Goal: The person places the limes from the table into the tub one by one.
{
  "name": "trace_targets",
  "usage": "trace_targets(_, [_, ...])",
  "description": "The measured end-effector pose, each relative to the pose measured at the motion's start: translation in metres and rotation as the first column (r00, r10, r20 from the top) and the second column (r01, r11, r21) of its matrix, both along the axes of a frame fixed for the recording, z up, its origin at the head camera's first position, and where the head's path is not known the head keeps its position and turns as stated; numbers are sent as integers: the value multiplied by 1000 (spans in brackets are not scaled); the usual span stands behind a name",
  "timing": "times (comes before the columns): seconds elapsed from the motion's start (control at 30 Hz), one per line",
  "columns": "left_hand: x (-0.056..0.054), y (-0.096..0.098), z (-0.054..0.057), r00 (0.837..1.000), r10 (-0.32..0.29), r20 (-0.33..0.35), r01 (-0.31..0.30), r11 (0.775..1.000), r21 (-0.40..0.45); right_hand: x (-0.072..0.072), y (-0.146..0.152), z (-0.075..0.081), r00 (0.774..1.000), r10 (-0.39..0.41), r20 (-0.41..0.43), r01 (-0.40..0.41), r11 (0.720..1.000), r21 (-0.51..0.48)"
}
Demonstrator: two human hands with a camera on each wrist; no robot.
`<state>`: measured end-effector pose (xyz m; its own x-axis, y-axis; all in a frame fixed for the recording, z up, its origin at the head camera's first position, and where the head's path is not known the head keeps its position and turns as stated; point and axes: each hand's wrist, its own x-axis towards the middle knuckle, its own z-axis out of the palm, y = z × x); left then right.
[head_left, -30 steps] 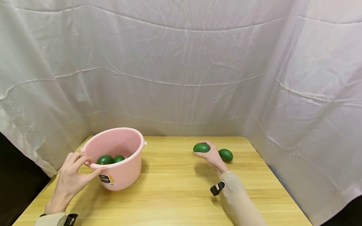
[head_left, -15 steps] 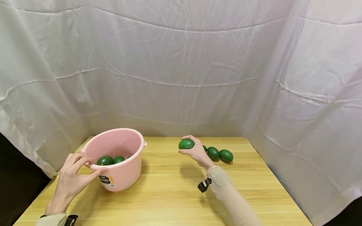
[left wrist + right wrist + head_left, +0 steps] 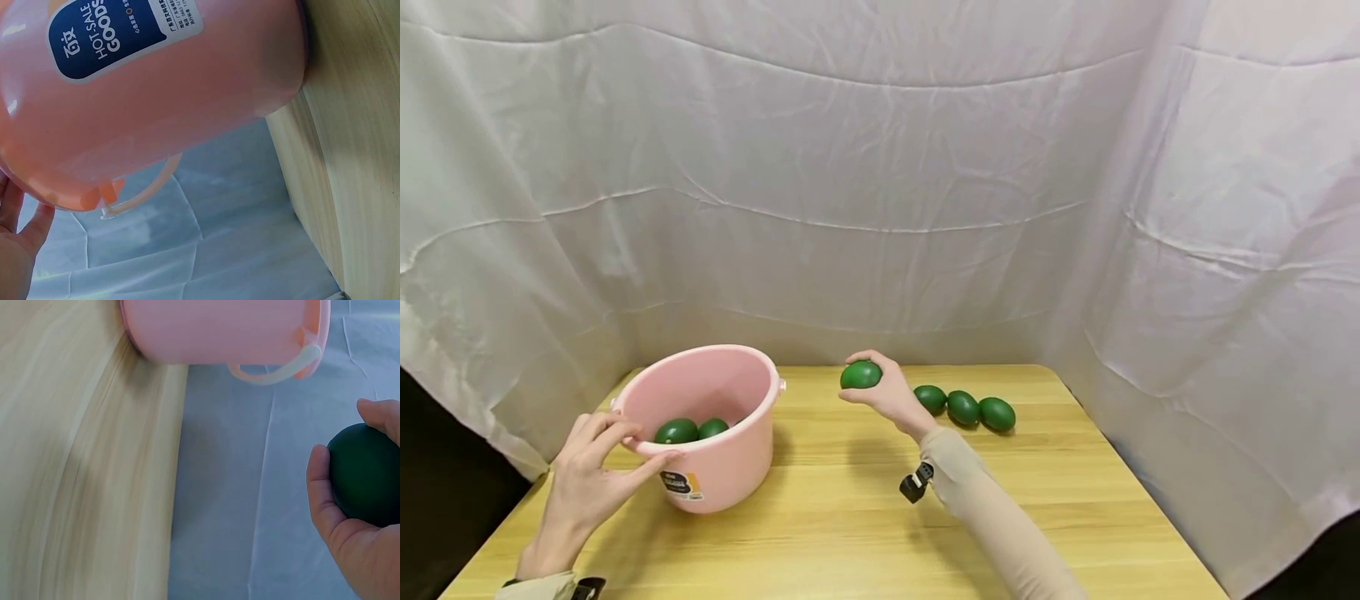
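At the left of the head view stands a pink bucket with two green avocados visible inside. My left hand pinches its near-left rim, the thumb outside and fingers over the edge; the left wrist view shows that grip on the bucket too. To the right of the bucket, my right hand holds another avocado above the table, between thumb and fingers. In the right wrist view the avocado looks smooth and dark green, partly cut off by the frame edge.
Three more avocados lie in a row on the wooden table, right of my right hand. A pale curtain hangs behind the table and along both sides. The bucket's white handle hangs down at its side.
My right hand has carried its avocado leftward, nearer the bucket and slightly up. The avocados behind it on the table have come into sight. My left hand keeps its hold on the rim.
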<state>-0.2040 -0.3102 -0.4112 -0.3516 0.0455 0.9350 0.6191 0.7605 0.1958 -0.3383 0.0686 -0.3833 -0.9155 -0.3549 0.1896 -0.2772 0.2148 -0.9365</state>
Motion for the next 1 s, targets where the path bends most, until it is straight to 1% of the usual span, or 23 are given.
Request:
trace_targets(0.13, [-3,0,-1,1000,-9,-7,9,1000,10,13,-6,18,1000,6,-13,-5,1000,18])
trace_targets(0.2, [-4,1,0,1000,-13,-9,13,1000,13,18,-8,24,1000,8,-23,-8,1000,10])
trace_targets(0.27, [-5,1,-1,1000,-15,-10,15,1000,14,18,-10,25,999,15,-29,-14,1000,6])
trace_targets(0.4, [-5,1,-2,1000,-7,-20,7,1000,14,17,-16,24,999,26,-27,-26,1000,6])
trace_targets(0.53, [-4,1,-5,999,-6,-36,7,1000,19,18,-25,24,998,37,-43,-37,999,4])
trace_targets(0.63, [-3,2,-6,999,-3,-32,3,1000,23,20,-32,26,997,53,-54,-53,999,-3])
trace_targets(0.87, [-4,8,-2,999,1,-46,0,1000,13,6,-53,14,995,79,-56,-79,997,-7])
trace_targets(1.0, [-4,9,-1,999,-3,-42,4,1000,7,5,-64,15,994,66,-90,-70,997,-33])
